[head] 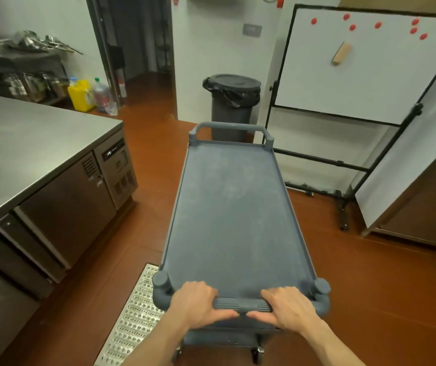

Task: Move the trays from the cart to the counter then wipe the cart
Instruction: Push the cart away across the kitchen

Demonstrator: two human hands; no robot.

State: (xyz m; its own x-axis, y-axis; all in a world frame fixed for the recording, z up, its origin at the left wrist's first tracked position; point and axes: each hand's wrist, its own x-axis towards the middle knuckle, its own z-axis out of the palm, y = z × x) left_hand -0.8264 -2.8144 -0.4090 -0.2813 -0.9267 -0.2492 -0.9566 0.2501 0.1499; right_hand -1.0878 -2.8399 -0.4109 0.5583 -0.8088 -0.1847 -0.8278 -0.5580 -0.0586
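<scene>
left hand [198, 303] and right hand [288, 306] clamped on cart handle [242, 304] | cart [238, 215] top bare, no trays in view | steel surface [26, 143] at left | step: likely repositioning cart; next calls for a cloth

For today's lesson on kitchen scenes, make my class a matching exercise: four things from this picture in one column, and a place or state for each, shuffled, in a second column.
Column 1:
1. hands
2. bin
3. counter
4. whiteboard

Column 2:
A. lined with a black bag, lid on
B. holding the cart's near handle
C. dotted with red magnets
D. bare steel, left of the cart

Pairs: 1-B, 2-A, 3-D, 4-C
</scene>
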